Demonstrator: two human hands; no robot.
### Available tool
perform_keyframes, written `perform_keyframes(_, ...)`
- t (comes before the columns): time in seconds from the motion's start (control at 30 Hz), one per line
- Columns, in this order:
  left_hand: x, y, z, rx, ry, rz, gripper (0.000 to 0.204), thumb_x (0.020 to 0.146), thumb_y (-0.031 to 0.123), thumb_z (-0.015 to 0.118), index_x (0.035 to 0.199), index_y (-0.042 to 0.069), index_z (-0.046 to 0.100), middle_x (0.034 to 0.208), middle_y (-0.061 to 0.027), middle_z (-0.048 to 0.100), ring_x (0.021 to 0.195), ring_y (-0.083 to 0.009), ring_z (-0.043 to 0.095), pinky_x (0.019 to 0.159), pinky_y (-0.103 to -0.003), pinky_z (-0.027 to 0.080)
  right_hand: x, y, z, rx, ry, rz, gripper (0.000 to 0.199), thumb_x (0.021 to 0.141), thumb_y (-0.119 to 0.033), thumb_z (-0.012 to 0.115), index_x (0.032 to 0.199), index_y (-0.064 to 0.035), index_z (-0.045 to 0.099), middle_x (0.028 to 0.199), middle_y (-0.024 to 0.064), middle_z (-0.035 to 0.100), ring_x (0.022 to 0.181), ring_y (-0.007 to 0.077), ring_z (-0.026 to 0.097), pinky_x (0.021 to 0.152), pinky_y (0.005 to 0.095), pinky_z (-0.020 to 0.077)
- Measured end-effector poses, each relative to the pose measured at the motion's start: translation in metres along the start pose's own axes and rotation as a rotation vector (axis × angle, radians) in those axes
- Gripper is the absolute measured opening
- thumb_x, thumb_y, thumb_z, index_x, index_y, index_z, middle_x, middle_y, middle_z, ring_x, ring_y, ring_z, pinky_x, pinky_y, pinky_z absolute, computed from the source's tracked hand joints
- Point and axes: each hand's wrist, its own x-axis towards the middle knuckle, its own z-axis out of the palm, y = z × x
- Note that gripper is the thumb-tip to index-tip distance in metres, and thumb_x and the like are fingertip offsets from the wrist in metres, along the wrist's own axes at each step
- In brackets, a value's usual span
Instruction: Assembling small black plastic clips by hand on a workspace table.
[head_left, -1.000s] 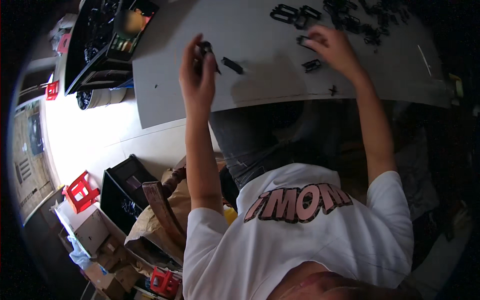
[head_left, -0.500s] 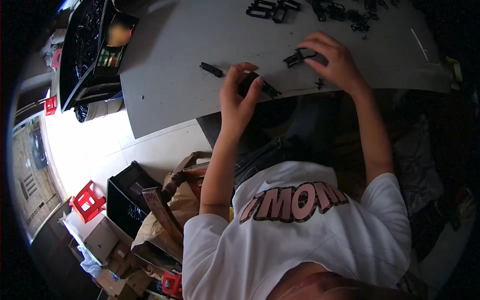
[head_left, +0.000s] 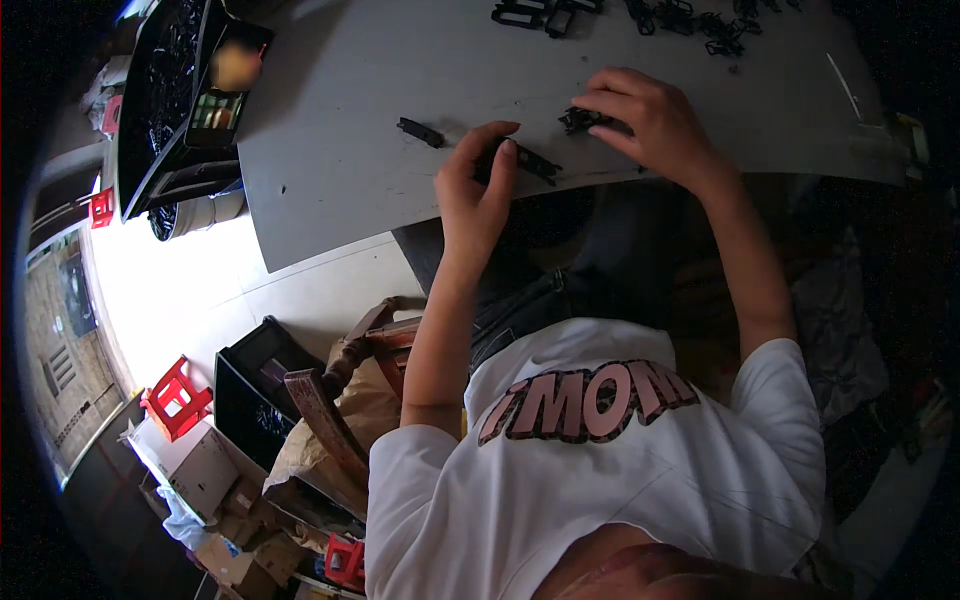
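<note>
1. Your left forearm rises from the lower middle of the frame, and your left hand (head_left: 474, 185) sits at the table's near edge, just above centre, thumb up and fingers curled.
2. Those fingers are wrapped around a long black part (head_left: 535, 163), whose slotted end sticks out toward the right of the frame.
3. Your right forearm slants up and leftward from the right side; your right hand (head_left: 648, 120) is palm-down in the upper middle, wrist bent toward the other hand.
4. Its thumb and fingers are drawn narrow about a small black piece (head_left: 577, 121); the piece is dark and partly covered, so its exact shape is hard to make out.
5. The two hands are near each other but apart, and a loose black bar (head_left: 421, 132) lies just left of your left hand.
6. The grey table (head_left: 330, 150) fills the top of the frame, with black frames (head_left: 545, 17) at the upper middle and a scatter of black parts (head_left: 722, 35) at the upper right.
7. At the upper left you have a black bin (head_left: 165, 75); pale floor (head_left: 310, 275) runs below it.
8. Lower left, a red stool (head_left: 177, 402), a black crate (head_left: 262, 372) and a wooden chair (head_left: 328, 410) stand beside you.
</note>
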Motion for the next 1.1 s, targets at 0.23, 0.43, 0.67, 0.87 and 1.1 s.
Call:
perform_keyframes(0.23, 0.002, -0.007, 0.002, 0.028, 0.047, 0.082, 0.018, 0.085, 0.007, 0.058, 0.101, 0.002, 0.063, 0.078, -0.0079, 0.065, 0.071, -0.0104, 0.058, 0.067, -0.024, 0.046, 0.000, -0.004, 0.014, -0.001, -0.052, 0.080, 0.029, 0.071, -0.005, 0.071, 0.099, -0.0030, 0.062, 0.097, 0.0085, 0.058, 0.085, 0.0251, 0.061, 0.072, 0.0321, 0.0509)
perform_keyframes(0.43, 0.002, -0.010, 0.010, 0.084, 0.139, 0.143, 0.017, 0.081, 0.009, 0.064, 0.097, 0.003, 0.064, 0.077, -0.0094, 0.065, 0.070, -0.0123, 0.060, 0.066, -0.025, 0.047, 0.001, -0.033, 0.018, 0.202, 0.068, 0.087, 0.030, 0.070, -0.004, 0.069, 0.098, -0.0005, 0.059, 0.094, 0.0101, 0.057, 0.082, 0.0263, 0.061, 0.070, 0.0319, 0.0507)
perform_keyframes(0.67, -0.002, -0.003, 0.018, 0.274, 0.169, 0.279, 0.016, 0.079, 0.010, 0.067, 0.094, 0.004, 0.064, 0.076, -0.0101, 0.065, 0.068, -0.0131, 0.062, 0.064, -0.025, 0.048, 0.005, -0.054, 0.022, 0.072, 0.081, 0.052, 0.031, 0.068, -0.001, 0.069, 0.098, -0.0008, 0.060, 0.095, 0.0104, 0.056, 0.080, 0.0259, 0.060, 0.070, 0.0328, 0.0505)
perform_keyframes(0.87, -0.005, 0.003, 0.012, -0.207, 0.049, 0.074, 0.023, 0.077, 0.005, 0.068, 0.098, 0.002, 0.062, 0.076, -0.0033, 0.062, 0.063, -0.0079, 0.055, 0.059, -0.020, 0.044, -0.003, -0.053, 0.014, 0.330, 0.143, 0.206, 0.026, 0.071, -0.005, 0.073, 0.093, 0.0004, 0.060, 0.092, 0.0060, 0.058, 0.074, 0.0163, 0.058, 0.064, 0.0281, 0.0492)
perform_keyframes(1.1, -0.018, 0.013, 0.011, -0.161, -0.109, 0.134, 0.023, 0.078, 0.001, 0.065, 0.100, 0.001, 0.061, 0.078, -0.0022, 0.061, 0.057, -0.0055, 0.052, 0.053, -0.019, 0.040, -0.030, -0.050, 0.012, 0.905, -0.036, 0.452, 0.018, 0.073, -0.002, 0.073, 0.083, -0.0015, 0.058, 0.074, 0.0003, 0.056, 0.070, 0.0074, 0.054, 0.061, 0.0225, 0.0446)
